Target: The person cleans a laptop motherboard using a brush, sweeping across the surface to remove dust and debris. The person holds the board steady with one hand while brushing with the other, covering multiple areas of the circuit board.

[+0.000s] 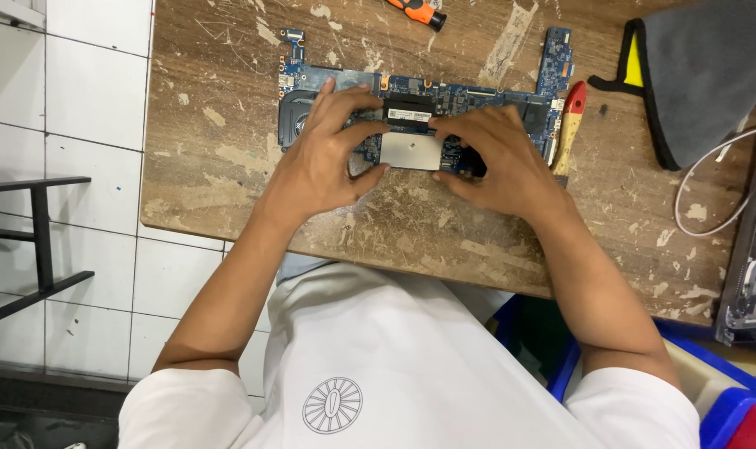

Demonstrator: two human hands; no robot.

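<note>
Here both hands rest on a blue circuit board [444, 96] lying flat on the scarred wooden table [203, 166]. The board's long axis runs 9 to 3 o'clock across the view, with two short arms rising toward 12 at its left and right ends.

Left hand [324, 162]: fingers spread and pointing toward 1 o'clock, lying over the round black fan [293, 116] at the board's left end. Its fingertips reach a small dark memory card [408, 114] seated near the board's middle; its thumb [369, 177] presses the left edge of a silver metal cover [411, 151] just below that card.

Right hand [498, 162]: fingers pointing toward 10 o'clock, tips meeting the card and the cover from the right side. Neither hand is closed into a fist. Both pinch inward, the card and cover between them; I cannot tell whether either hand actually grips the card or only presses on it.

Key relation: the card lies at 12 o'clock from the gap between the two hands, its long axis parallel to the board's, and both hands are about equally near, one at each end.

Nearby: a tool with a red and tan handle [571, 125] just beside the board's right end, an orange-handled screwdriver [419, 12] at 12 o'clock, a grey cloth [710, 75] at 2 o'clock, a white cable [710, 191] at 3 o'clock.
</note>
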